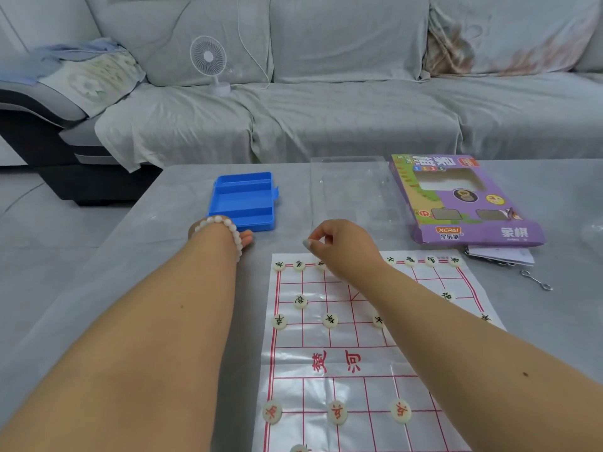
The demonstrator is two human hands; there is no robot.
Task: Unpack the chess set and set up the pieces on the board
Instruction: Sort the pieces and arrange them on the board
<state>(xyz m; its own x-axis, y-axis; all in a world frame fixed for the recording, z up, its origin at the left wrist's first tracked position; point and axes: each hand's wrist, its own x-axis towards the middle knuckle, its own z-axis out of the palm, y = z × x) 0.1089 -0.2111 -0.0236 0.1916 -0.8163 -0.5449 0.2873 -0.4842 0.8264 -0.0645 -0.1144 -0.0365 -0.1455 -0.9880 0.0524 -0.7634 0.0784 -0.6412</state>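
Note:
The plastic chess board (pixel 359 360), white with red lines, lies on the grey table. White disc pieces with black characters (pixel 299 265) stand along its far rows, and pieces with red characters (pixel 337 412) stand on a near row. My right hand (pixel 342 246) hovers over the far edge of the board with thumb and fingers pinched; whether a piece is between them is hidden. My left hand (pixel 245 238), with a bead bracelet on the wrist, rests on the table against the front of the open blue piece case (pixel 243 200), which looks empty.
A clear plastic tray (pixel 349 190) and the purple chess-set carton (pixel 463 200) lie beyond the board. Papers (pixel 505 256) and a key chain (pixel 535 282) sit right of the board. A grey sofa with a small white fan (pixel 208 60) runs behind the table.

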